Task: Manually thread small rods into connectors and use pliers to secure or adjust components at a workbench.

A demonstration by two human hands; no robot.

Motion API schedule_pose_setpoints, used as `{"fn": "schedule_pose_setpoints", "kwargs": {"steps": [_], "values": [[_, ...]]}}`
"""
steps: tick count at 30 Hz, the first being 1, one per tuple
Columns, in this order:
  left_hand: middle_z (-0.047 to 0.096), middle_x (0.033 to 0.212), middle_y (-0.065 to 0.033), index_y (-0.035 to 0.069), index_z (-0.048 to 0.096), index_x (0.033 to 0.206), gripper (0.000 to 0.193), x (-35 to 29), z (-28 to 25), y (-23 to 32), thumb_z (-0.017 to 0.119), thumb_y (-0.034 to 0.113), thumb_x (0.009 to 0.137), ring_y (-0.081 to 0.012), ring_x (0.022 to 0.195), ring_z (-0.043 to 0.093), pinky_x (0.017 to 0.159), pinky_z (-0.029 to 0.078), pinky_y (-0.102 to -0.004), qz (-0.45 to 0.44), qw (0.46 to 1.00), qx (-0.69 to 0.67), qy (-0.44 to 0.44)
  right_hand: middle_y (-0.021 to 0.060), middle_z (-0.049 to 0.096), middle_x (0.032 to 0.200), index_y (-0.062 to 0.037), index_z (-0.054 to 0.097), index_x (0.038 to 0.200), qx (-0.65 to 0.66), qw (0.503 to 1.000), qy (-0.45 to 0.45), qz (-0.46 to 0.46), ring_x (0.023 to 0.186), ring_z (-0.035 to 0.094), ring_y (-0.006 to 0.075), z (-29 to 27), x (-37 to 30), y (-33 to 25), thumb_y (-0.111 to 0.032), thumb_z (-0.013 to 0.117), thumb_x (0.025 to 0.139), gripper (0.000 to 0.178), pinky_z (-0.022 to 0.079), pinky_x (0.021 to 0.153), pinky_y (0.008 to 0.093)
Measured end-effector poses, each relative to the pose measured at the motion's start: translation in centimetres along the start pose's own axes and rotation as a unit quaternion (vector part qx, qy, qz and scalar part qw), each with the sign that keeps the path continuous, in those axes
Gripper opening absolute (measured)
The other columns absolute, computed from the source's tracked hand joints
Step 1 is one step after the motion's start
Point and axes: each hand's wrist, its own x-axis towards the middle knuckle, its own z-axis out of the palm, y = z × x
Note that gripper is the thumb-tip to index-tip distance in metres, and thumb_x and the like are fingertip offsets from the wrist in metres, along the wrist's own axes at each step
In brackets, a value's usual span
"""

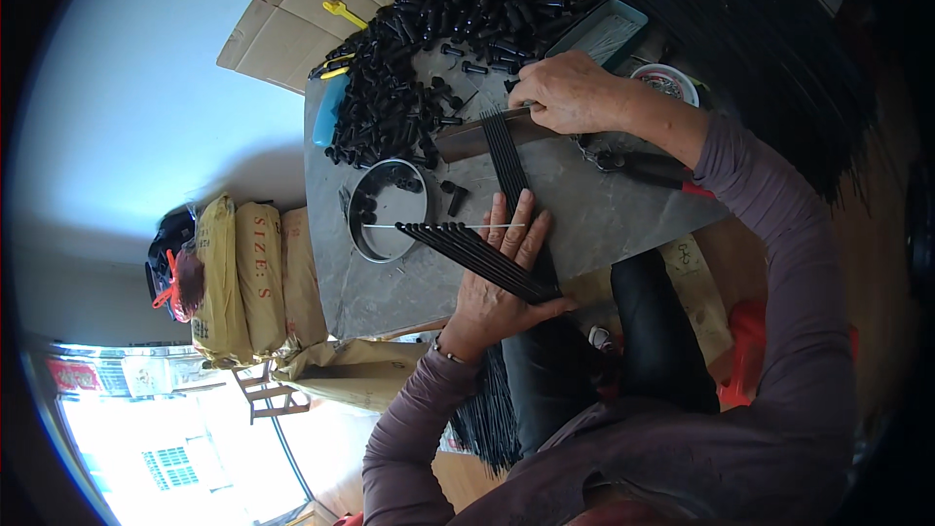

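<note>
A row of thin black ribs (484, 263), folded into a V, lies over my left hand (492, 297). The hand's fingers reach between the two arms of the V, and its thumb rests at the fold. A thin straight wire (443, 226) runs across the ends of the ribs and over the fingers. The far arm of the V leans over a brown strip (463, 141) on the table. Beyond it, my right hand (570, 93) is closed with fingertips pinched together near a small black piece; what it grips is hidden.
Many black plastic parts (385, 102) are heaped on the grey table (360, 292). A round metal tin (353, 224), a green tray (638, 19), a white bowl (693, 93) and pliers (653, 168) surround my hands. Long black rods (779, 49) lie at right; yellow sacks (258, 253) stand left.
</note>
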Motion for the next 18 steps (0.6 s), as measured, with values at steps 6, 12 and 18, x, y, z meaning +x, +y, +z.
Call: {"fn": "schedule_pose_setpoints", "kwargs": {"steps": [6,12,18], "values": [[0.027,0.150,-0.0236,0.003,0.038,0.140,0.104,0.05,0.21,-0.19,0.075,0.062,0.062,-0.0462,0.140,0.018,0.112,0.021,-0.0539,-0.004,1.000,0.006,0.002,0.0071,0.063,0.085,-0.0104,0.071,0.098,0.014,1.000,0.005,-0.003,0.079,0.064,0.0264,-0.24,0.02,-0.02,-0.009,0.055,0.078,0.026,0.050,0.074,0.0394],[0.027,0.149,-0.0244,0.002,0.038,0.140,0.104,0.10,0.09,-0.13,0.074,0.062,0.063,-0.0466,0.139,0.019,0.111,0.022,-0.0537,-0.005,1.000,0.009,-0.006,0.0068,0.063,0.084,-0.0101,0.071,0.096,0.010,1.000,0.012,-0.011,0.079,0.064,0.0253,-0.04,-0.40,-0.15,-0.009,0.055,0.077,0.025,0.050,0.072,0.0390],[0.028,0.149,-0.0246,0.002,0.039,0.139,0.103,0.11,0.09,-0.18,0.074,0.062,0.063,-0.0466,0.139,0.019,0.111,0.023,-0.0531,-0.005,1.000,0.009,-0.010,0.0143,0.068,0.080,-0.0061,0.071,0.083,0.016,0.999,0.030,-0.006,0.077,0.067,0.0294,0.35,-0.23,-0.06,-0.009,0.056,0.074,0.018,0.052,0.072,0.0410]]}}
